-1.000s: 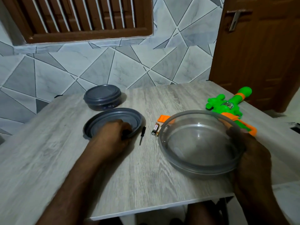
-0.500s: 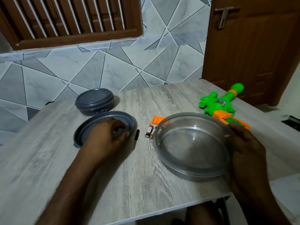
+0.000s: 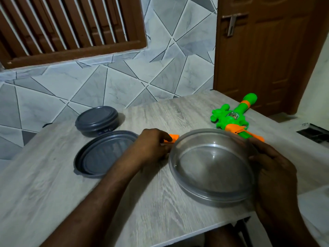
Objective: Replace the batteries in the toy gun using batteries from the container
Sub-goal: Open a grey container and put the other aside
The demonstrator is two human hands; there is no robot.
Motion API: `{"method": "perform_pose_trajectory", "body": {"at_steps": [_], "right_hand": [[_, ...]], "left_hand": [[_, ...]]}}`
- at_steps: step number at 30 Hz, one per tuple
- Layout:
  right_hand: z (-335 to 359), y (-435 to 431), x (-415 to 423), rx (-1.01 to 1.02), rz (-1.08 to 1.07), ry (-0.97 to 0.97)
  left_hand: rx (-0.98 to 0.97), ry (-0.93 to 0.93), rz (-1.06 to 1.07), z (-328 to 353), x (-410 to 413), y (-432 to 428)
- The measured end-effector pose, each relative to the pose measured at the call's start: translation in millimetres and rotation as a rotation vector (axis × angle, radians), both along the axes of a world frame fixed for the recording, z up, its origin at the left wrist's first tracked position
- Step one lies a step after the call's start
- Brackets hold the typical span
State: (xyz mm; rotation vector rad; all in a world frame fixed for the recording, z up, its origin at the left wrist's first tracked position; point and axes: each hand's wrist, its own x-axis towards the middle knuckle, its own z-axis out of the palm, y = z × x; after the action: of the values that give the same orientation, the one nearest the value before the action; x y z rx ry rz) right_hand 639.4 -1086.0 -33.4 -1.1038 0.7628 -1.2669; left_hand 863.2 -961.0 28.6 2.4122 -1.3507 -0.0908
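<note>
A green and orange toy gun [image 3: 229, 120] lies at the table's far right. In front of it stands an open clear round container [image 3: 210, 198] with nothing visible inside. My right hand [image 3: 274, 168] grips its right rim. My left hand [image 3: 151, 147] lies palm down against the container's left rim, fingers curled, over the spot where a battery and a small screwdriver lay; both are hidden under it. An orange battery cover [image 3: 174, 137] shows just past its fingertips.
A dark grey lid [image 3: 99, 157] lies upside down left of my left hand. Behind it stands a closed dark round container [image 3: 97, 120]. The wooden table [image 3: 53, 202] meets a tiled wall at the back, and a brown door [image 3: 267, 50] stands at the right.
My left hand has left the grey lid and moved right, onto the battery and screwdriver beside the clear container. My right hand has stayed on the container's rim.
</note>
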Motion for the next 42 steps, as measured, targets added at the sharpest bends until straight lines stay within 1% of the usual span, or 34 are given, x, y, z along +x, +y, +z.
{"method": "perform_pose_trajectory", "body": {"at_steps": [6, 12, 16, 20, 24, 27, 30, 33, 39, 40, 42], "right_hand": [[-3, -1, -1, 0.028, -0.014, -0.007], [-1, 2, -2, 0.018, -0.007, -0.018], [1, 3, -1, 0.043, 0.003, -0.047], [3, 5, -1, 0.029, -0.016, 0.0], [3, 5, -1, 0.033, -0.024, 0.003], [4, 5, 0, 0.041, -0.023, 0.011], [4, 6, 0, 0.03, -0.019, 0.032], [3, 5, 0, 0.024, -0.026, 0.03], [2, 5, 2, 0.003, -0.028, 0.039], [1, 4, 2, 0.007, -0.029, 0.035], [0, 4, 2, 0.007, -0.025, 0.04]], "left_hand": [[0.054, -0.06, 0.039, -7, -3, -7], [0.04, -0.136, 0.105, -13, -3, -2], [0.061, -0.139, 0.118, -13, -6, -4], [0.1, -0.163, 0.124, -12, -9, -5], [0.138, -0.157, 0.14, -9, -13, -7], [0.126, -0.146, 0.155, -8, -16, -6], [0.099, -0.106, 0.163, -7, -16, -7], [0.137, -0.074, 0.182, -4, -18, -7], [0.154, -0.118, 0.172, -7, -14, -6], [0.142, -0.127, 0.168, -7, -16, -5], [0.019, -0.162, 0.148, -9, -17, -2]]}}
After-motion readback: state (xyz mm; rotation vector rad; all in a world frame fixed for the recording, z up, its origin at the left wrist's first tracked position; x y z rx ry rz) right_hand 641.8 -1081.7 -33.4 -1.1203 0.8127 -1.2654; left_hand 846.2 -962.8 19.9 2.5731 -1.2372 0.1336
